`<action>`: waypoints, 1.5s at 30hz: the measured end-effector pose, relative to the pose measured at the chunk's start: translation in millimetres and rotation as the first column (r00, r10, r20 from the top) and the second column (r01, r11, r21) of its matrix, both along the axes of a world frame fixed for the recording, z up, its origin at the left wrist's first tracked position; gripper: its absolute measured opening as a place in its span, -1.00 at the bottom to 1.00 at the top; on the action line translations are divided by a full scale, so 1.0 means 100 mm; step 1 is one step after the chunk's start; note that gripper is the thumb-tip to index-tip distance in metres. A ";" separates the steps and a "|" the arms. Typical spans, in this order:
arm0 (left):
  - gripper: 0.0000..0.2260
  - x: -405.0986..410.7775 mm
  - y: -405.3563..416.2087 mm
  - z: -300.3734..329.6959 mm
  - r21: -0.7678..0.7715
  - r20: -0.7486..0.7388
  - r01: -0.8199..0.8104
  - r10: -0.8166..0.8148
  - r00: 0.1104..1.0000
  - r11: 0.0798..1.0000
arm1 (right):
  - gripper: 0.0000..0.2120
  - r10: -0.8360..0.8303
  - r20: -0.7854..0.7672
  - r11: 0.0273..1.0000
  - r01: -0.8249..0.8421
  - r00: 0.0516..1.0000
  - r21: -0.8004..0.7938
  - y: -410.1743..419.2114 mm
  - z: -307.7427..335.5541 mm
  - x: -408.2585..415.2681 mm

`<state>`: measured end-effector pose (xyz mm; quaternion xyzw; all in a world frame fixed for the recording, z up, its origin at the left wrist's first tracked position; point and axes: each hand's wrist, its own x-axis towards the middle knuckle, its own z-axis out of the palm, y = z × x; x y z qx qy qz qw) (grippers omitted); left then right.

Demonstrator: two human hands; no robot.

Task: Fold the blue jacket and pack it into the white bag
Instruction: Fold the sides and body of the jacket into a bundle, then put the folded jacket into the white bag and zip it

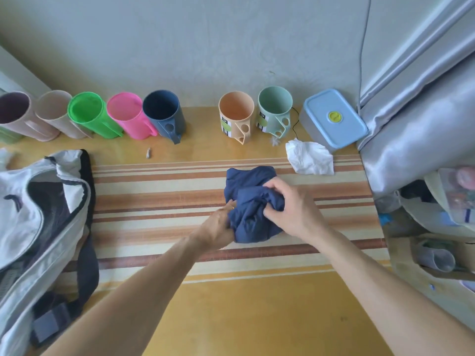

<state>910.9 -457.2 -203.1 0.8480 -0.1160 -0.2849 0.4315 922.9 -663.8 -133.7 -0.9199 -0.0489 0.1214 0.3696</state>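
Note:
The blue jacket (250, 201) is bunched into a small, compact bundle on the striped mat (159, 201) in the middle of the table. My left hand (218, 228) grips the bundle's left lower side, fingers tucked under the cloth. My right hand (290, 208) clamps its right side, thumb and fingers pinching a fold. The white bag (33, 209), with dark lining and dark straps, lies open at the table's left edge, well apart from the jacket.
A row of coloured cups (123, 116) stands along the back wall, then an orange cup (236, 116) and a mint cup (275, 111). A blue lidded box (334, 119) and crumpled white tissue (309, 156) sit back right. Silver cloth and clutter crowd the right edge.

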 end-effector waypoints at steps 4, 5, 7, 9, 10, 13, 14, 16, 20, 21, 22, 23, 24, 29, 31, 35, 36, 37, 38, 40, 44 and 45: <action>-0.75 0.11 0.01 0.18 -0.271 -0.473 -0.535 0.374 0.798 0.800 | -0.67 -0.263 -0.117 0.954 0.276 0.958 0.114 -0.07 -0.30 0.51; -0.62 0.10 0.00 0.21 -0.268 -0.452 -0.542 0.393 0.801 0.797 | -0.69 -0.283 -0.123 0.951 0.295 0.951 0.094 -0.04 -0.40 0.56; -0.41 0.03 -0.09 0.17 -0.059 -0.196 -0.508 0.489 0.850 0.859 | -0.72 -0.322 -0.103 0.943 0.328 0.941 0.053 0.05 -0.58 0.56; -0.39 0.00 -0.24 0.08 0.127 0.056 -0.611 0.610 0.791 0.781 | -0.71 -0.382 0.002 0.924 0.382 0.924 0.026 0.14 -0.64 0.46; -0.46 0.01 -0.31 0.07 0.151 0.110 -0.685 0.677 0.728 0.712 | -0.69 -0.390 0.128 0.920 0.393 0.912 0.001 0.17 -0.65 0.39; -0.60 0.02 -0.41 -0.02 0.065 0.266 -0.760 0.723 0.638 0.647 | -0.65 -0.119 0.500 0.961 0.226 0.858 -0.160 0.23 -0.65 0.15; -0.61 0.02 -0.40 -0.06 0.050 0.389 -0.694 0.626 0.676 0.718 | -0.62 0.017 0.499 0.963 0.120 0.866 -0.240 0.24 -0.70 0.07; -0.60 0.04 -0.37 -0.19 0.098 0.543 -0.475 0.353 0.762 0.875 | -0.53 0.156 0.373 0.935 -0.015 0.915 -0.355 0.19 -0.85 -0.02; -0.51 0.07 -0.29 -0.47 0.257 0.508 -0.296 0.132 0.851 0.920 | -0.46 0.141 0.213 0.916 -0.046 0.967 -0.397 0.07 -1.13 -0.01; -0.50 0.09 -0.27 -0.53 0.297 0.502 -0.282 0.102 0.859 0.912 | -0.46 0.141 0.201 0.915 -0.050 0.969 -0.401 0.09 -1.17 0.00; -0.49 0.10 -0.25 -0.55 0.322 0.504 -0.270 0.078 0.860 0.908 | -0.45 0.138 0.194 0.915 -0.050 0.971 -0.399 0.10 -1.20 0.01; -0.48 0.12 -0.26 -0.56 0.346 0.497 -0.256 0.056 0.866 0.902 | -0.45 0.128 0.189 0.917 -0.044 0.974 -0.396 0.11 -1.22 0.00; -0.47 0.13 -0.26 -0.56 0.367 0.490 -0.247 0.040 0.871 0.897 | -0.45 0.109 0.180 0.926 -0.034 0.978 -0.377 0.12 -1.22 0.00; -0.43 0.13 -0.26 -0.47 0.450 0.436 -0.223 0.006 0.900 0.865 | -0.40 -0.357 0.089 0.934 0.353 0.930 0.055 0.20 -0.93 -0.05; -0.42 0.18 -0.22 -0.46 0.452 0.388 -0.149 -0.043 0.921 0.879 | -0.22 -0.545 -0.066 0.826 0.549 0.836 0.125 0.23 -0.83 0.01; -0.59 0.15 -0.15 -0.22 0.250 0.325 -0.159 0.072 0.943 0.955 | -0.35 -0.519 -0.552 0.665 0.714 0.653 0.219 0.23 -0.55 0.21; -0.59 0.11 -0.13 -0.09 0.145 0.256 -0.268 0.226 0.940 0.952 | -0.51 -0.448 -0.614 0.654 0.706 0.650 0.271 0.24 -0.45 0.20; -0.56 0.03 -0.09 0.08 0.039 0.123 -0.354 0.347 0.930 0.934 | -0.60 -0.389 -0.625 0.660 0.678 0.676 0.323 0.26 -0.36 0.14; -0.50 -0.04 -0.05 0.23 -0.060 -0.018 -0.442 0.441 0.897 0.895 | -0.61 -0.344 -0.614 0.669 0.644 0.711 0.372 0.29 -0.25 0.07; -0.35 -0.20 0.08 0.56 -0.196 -0.260 -0.649 0.599 0.757 0.736 | -0.60 -0.262 -0.602 0.660 0.596 0.754 0.458 0.38 -0.03 -0.11; -0.38 -0.61 0.66 1.08 -0.227 -0.571 -0.829 0.620 0.538 0.511 | -0.48 0.020 -0.603 0.661 0.442 0.797 0.606 0.77 0.38 -0.43; -0.48 -0.72 0.82 1.18 -0.221 -0.565 -0.827 0.624 0.540 0.516 | -0.46 0.098 -0.582 0.686 0.369 0.807 0.627 0.91 0.48 -0.49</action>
